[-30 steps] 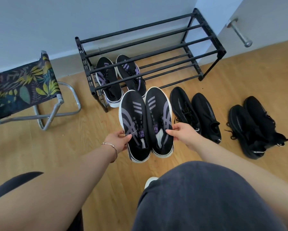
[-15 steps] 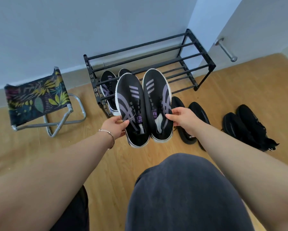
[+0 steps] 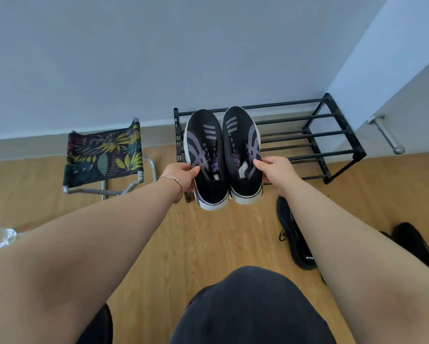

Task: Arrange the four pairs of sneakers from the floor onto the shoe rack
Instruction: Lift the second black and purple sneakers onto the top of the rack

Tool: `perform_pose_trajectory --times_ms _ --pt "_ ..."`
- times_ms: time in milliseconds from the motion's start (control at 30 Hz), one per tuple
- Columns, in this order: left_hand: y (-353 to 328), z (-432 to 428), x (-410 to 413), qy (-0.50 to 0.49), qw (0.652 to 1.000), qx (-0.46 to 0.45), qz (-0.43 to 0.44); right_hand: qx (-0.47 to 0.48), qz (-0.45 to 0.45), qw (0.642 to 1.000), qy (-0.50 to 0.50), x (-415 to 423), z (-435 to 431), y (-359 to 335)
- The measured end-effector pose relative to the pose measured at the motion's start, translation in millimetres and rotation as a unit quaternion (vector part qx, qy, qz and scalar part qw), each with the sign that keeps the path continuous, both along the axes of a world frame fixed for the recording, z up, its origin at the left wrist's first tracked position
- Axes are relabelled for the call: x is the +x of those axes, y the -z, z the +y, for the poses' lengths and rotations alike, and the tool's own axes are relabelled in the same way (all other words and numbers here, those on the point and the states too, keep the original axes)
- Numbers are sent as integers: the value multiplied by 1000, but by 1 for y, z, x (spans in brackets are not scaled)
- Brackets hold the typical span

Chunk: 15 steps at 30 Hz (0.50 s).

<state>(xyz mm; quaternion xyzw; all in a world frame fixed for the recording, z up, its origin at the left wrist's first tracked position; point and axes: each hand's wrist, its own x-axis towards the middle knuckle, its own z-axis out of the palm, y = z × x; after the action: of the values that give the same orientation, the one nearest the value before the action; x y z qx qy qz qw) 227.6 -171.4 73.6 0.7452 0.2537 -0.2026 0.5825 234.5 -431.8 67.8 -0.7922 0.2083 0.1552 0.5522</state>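
Each hand grips one purple-striped sneaker, left hand (image 3: 183, 175) on the left sneaker (image 3: 206, 160), right hand (image 3: 274, 170) on the right sneaker (image 3: 243, 155), held over the shoe rack (image 3: 332, 135)'s left end; black sneakers (image 3: 295, 239) wait on the near floor; lower shelf hidden.

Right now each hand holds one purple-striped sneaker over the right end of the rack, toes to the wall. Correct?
Not quite. The head view shows the left hand and right hand holding the purple-striped sneakers over the left end of the shoe rack, not the right. One sneaker per hand, toes to the wall, as you said.
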Motion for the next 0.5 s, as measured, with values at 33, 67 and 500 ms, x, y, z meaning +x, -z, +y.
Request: perform_pose_trajectory --times_ms 33,67,500 --pt "6 2 2 -6 1000 -3 2 -9 1 1000 -1 1 5 0" --pt "6 2 1 -7 1000 3 7 -17 1 1000 -2 2 8 3" --pt "16 3 -45 -30 998 -20 -50 120 -26 988 91 -53 13 5"
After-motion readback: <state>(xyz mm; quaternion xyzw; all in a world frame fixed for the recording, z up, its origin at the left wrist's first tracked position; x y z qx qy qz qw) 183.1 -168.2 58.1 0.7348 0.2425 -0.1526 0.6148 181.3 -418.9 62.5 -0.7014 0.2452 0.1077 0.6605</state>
